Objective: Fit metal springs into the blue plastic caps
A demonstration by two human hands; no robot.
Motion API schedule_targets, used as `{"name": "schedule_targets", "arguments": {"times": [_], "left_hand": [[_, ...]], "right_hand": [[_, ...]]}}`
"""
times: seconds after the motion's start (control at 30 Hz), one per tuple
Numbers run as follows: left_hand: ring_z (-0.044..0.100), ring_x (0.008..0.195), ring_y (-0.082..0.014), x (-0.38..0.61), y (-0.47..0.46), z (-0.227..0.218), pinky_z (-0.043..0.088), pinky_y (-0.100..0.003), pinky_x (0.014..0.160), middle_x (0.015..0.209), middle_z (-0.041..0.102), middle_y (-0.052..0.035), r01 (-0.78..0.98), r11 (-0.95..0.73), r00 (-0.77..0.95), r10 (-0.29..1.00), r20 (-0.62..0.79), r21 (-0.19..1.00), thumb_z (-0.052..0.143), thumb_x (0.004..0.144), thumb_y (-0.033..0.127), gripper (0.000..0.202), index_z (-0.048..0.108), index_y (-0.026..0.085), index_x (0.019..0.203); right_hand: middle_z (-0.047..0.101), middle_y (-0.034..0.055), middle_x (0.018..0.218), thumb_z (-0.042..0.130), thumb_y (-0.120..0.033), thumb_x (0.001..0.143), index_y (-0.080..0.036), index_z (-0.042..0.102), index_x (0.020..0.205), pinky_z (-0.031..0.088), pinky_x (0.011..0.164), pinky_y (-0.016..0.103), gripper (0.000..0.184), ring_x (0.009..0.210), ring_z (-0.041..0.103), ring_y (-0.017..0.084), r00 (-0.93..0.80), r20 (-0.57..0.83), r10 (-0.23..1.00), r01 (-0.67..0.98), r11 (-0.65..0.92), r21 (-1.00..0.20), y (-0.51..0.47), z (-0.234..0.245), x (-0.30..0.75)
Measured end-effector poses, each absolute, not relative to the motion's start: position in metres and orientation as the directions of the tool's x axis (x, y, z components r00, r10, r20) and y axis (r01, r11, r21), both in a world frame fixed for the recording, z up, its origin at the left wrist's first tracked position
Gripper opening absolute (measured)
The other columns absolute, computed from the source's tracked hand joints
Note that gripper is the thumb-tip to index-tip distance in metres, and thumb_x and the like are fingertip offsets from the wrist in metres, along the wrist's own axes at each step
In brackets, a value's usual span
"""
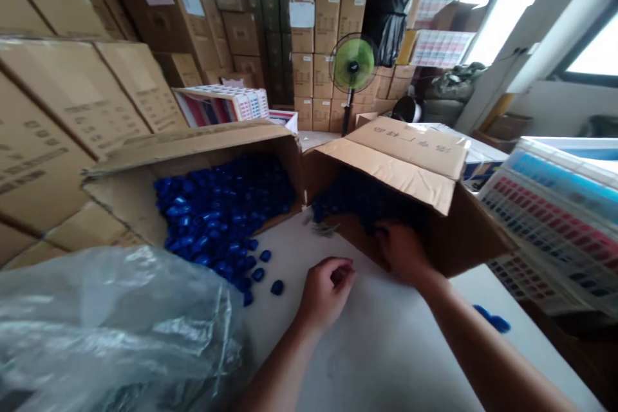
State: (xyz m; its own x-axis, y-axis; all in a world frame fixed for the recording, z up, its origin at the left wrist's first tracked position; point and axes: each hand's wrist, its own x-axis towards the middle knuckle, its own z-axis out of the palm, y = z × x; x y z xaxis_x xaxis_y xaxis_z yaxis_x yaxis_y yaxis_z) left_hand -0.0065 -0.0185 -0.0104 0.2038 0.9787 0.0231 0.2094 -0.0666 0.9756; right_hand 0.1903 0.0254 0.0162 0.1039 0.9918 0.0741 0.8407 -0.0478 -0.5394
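My left hand [324, 293] is over the white table [371, 335], its fingers curled in toward the thumb; anything pinched there is too small or hidden to make out. Inside the mouth of the right cardboard box [463, 225] is my right hand [402, 250], beside dark blue plastic pieces [357, 196]. Shadow and blur hide its fingertips. To the left, a second open box [125, 199] lies on its side, and small blue cap-like pieces [212, 212] spill from it onto the table. A few thin metal pins [326, 230] lie between the boxes.
A clear plastic bag [120, 328] covers the left front. Two blue pieces [492, 318] lie near the table's right edge. Plastic crates [555, 225] are stacked at right. Behind stand a green fan [355, 64] and stacked cartons [304, 71]; more cartons [72, 103] rise at left.
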Motion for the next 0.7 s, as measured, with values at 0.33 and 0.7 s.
{"name": "schedule_targets", "arguments": {"times": [0.33,0.7], "left_hand": [[0.061,0.099,-0.0154,-0.009,-0.023,-0.006,0.051,-0.027,0.086,0.11,0.063,-0.009,0.081,-0.195,-0.086,0.976,0.202,0.977,0.056,0.087,0.035,0.034,0.064,0.02,0.116],[0.064,0.079,-0.0148,-0.001,-0.023,-0.007,0.051,-0.027,0.072,0.088,0.068,-0.0074,-0.079,0.123,0.148,0.983,-0.11,0.989,0.065,0.077,0.027,0.027,0.068,0.015,0.1]], "right_hand": [[0.057,0.0066,0.091,0.075,-0.053,0.065,-0.007,0.052,0.092,0.044,0.073,0.011,0.058,0.081,0.053,0.004,-0.144,-0.206,0.968,-0.065,-0.217,-0.974,-0.001,0.001,0.129],[0.06,0.0044,0.101,0.054,-0.038,0.087,-0.016,0.067,0.105,0.04,0.078,0.011,0.031,0.089,0.056,0.006,-0.119,0.152,0.981,0.824,0.184,-0.536,0.044,0.039,0.137]]}}
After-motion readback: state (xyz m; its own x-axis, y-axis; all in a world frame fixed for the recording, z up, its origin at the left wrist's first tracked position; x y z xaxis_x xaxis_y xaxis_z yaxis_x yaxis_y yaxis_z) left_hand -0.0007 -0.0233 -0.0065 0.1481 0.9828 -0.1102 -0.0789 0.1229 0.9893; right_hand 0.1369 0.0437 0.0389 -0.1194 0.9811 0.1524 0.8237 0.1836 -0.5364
